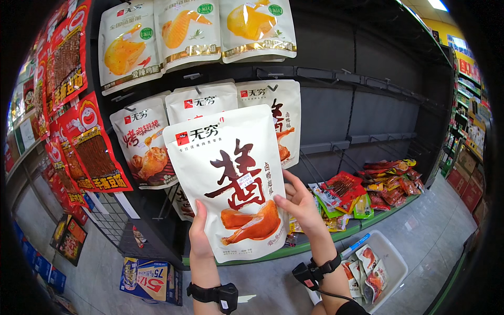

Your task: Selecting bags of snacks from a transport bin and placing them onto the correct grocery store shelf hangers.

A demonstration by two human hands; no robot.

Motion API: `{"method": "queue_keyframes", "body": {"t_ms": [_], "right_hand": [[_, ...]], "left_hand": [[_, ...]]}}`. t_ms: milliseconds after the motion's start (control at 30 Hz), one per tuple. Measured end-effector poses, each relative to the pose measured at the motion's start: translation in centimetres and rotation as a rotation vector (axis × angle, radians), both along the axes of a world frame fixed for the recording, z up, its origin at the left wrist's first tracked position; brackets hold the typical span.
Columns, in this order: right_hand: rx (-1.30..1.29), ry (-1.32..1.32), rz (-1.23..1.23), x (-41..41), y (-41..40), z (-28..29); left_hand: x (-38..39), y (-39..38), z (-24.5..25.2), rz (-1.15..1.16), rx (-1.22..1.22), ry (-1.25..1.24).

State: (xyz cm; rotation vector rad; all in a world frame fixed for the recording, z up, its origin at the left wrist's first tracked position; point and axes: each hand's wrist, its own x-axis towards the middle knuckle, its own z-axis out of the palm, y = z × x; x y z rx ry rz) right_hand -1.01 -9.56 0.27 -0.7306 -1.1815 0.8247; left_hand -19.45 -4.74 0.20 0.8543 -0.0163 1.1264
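Between my two hands is a white snack pouch (232, 169) with red-brown duck pieces printed on its lower front and a small price sticker in the middle. My left hand (202, 232) grips its left edge, the thumb lying on the front. At the right edge my right hand (301, 204) pinches it, thumb in front and fingers partly behind. The pouch hides part of the white pouches hanging behind it: one with roasted chicken pieces (151, 153), one mostly covered (201, 100), and one with a dark printed character (289, 126). Each wrist wears a black strapped device.
Pale chicken pouches (189, 35) hang along the upper row. Red snack packs (98, 153) hang at the left. Metal hooks project from the black shelving (323, 106). Assorted packets (354, 189) lie on its bottom shelf. A white bin (390, 267) holds pouches; a blue carton (149, 279) stands below.
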Motion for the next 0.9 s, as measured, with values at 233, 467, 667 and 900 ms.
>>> {"method": "queue_keyframes", "body": {"t_ms": [233,467,667,900], "right_hand": [[-0.145,0.175,0.139,0.8,-0.3,-0.7],[-0.136,0.182,0.084,0.9,-0.1,-0.8],[-0.147,0.143,-0.019,0.5,0.0,-0.7],[-0.150,0.125,-0.041,0.6,0.3,-1.0]], "left_hand": [[0.4,0.1,-0.4,-0.072,0.021,0.013],[0.5,0.8,-0.9,-0.022,0.028,0.139],[0.2,1.5,-0.7,0.148,0.109,0.339],[0.7,2.0,-1.0,0.286,0.086,0.409]]}}
